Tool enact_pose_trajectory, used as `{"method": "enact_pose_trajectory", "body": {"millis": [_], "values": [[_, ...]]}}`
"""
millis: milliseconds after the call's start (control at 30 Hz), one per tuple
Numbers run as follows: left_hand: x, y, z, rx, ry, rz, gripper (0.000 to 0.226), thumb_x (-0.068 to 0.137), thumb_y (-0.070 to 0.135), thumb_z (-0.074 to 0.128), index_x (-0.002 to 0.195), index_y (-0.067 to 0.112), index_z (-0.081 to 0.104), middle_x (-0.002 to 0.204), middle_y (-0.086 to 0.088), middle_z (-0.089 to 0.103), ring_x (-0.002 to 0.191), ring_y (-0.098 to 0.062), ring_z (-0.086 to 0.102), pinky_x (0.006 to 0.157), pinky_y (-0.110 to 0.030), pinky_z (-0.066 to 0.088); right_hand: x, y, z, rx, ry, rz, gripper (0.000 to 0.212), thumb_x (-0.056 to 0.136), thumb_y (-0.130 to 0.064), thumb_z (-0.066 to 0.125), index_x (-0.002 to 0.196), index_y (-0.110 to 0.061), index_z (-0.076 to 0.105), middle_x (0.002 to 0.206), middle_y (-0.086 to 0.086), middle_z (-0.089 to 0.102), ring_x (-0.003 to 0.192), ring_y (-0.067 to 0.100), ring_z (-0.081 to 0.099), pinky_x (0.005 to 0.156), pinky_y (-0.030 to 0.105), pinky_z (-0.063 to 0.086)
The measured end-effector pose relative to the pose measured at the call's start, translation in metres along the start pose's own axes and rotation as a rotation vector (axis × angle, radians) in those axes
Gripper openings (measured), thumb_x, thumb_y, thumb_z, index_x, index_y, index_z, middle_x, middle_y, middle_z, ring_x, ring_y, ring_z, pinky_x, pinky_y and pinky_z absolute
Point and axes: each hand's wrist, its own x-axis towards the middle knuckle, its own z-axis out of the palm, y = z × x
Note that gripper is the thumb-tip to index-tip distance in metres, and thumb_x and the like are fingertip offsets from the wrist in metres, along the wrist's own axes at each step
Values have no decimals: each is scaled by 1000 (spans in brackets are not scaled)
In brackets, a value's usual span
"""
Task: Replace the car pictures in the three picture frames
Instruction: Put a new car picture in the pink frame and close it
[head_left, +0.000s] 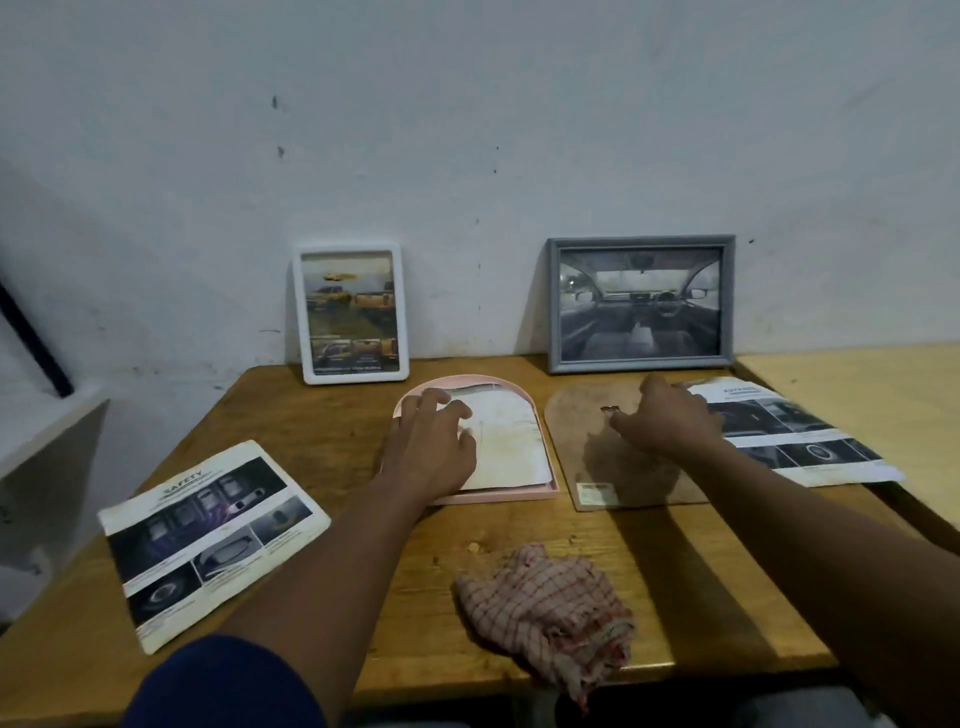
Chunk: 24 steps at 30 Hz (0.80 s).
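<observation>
A pink arched frame (551, 487) lies face down on the wooden table, with a pale sheet (511, 441) inside it. My left hand (434, 441) rests flat on that sheet, fingers spread. Beside it lies the frame's brown backing board (623, 467). My right hand (665, 421) sits on the board near a small metal clip, fingers bent. A white frame (353, 312) with a yellow truck picture and a grey frame (641, 304) with a car interior picture lean on the wall. One car brochure page (213, 535) lies at the left, another (800, 436) at the right.
A crumpled red-checked cloth (550, 613) lies near the table's front edge. A lighter table (857, 395) adjoins on the right. A white ledge (47, 431) stands at the left, and the wall runs right behind the frames.
</observation>
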Motion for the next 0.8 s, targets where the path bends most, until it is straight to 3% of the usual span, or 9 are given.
{"method": "enact_pose_trajectory", "body": {"millis": [100, 167, 267, 433, 600, 800], "values": [[2, 34, 11, -33, -54, 59, 43, 99, 44, 56, 141, 33, 54, 158, 4, 37, 145, -21, 30, 117, -43, 29, 1, 29, -7, -21, -73, 99, 98, 71, -67, 69, 146, -17, 30, 142, 17, 49, 129, 41, 46, 103, 56, 42], [1, 49, 20, -32, -96, 105, 47, 99, 48, 54, 144, 33, 51, 158, 5, 36, 144, -20, 30, 116, -42, 29, -2, 35, -5, -19, -104, 126, 107, 67, -68, 74, 148, -17, 27, 147, 19, 43, 135, 42, 38, 107, 56, 36], [0, 60, 30, -19, -160, 161, 52, 99, 50, 53, 147, 31, 48, 158, 5, 37, 143, -20, 32, 115, -42, 31, -5, 34, -2, -60, -106, 138, 114, 65, -70, 77, 150, -16, 23, 152, 21, 35, 140, 44, 30, 110, 56, 30], [-1, 63, 33, -28, -177, 169, 53, 98, 50, 56, 146, 31, 48, 156, 5, 43, 141, -19, 35, 113, -41, 34, 1, 31, -3, -89, -121, 149, 120, 63, -70, 78, 152, -16, 18, 152, 24, 34, 139, 45, 31, 110, 56, 27], [0, 62, 34, -81, -209, 186, 48, 99, 44, 57, 144, 30, 50, 150, 5, 50, 138, -20, 40, 110, -40, 36, 5, 25, -3, 1, -140, 190, 140, 54, -65, 87, 156, -19, 2, 155, 29, 25, 142, 49, 24, 110, 61, 25], [-2, 65, 33, -115, -194, 167, 45, 100, 40, 58, 143, 31, 50, 150, 6, 49, 137, -20, 40, 110, -42, 37, 6, 25, -8, 252, -53, 110, 129, 47, -54, 94, 147, -25, 17, 153, 19, 16, 135, 48, 35, 102, 58, 43]]}}
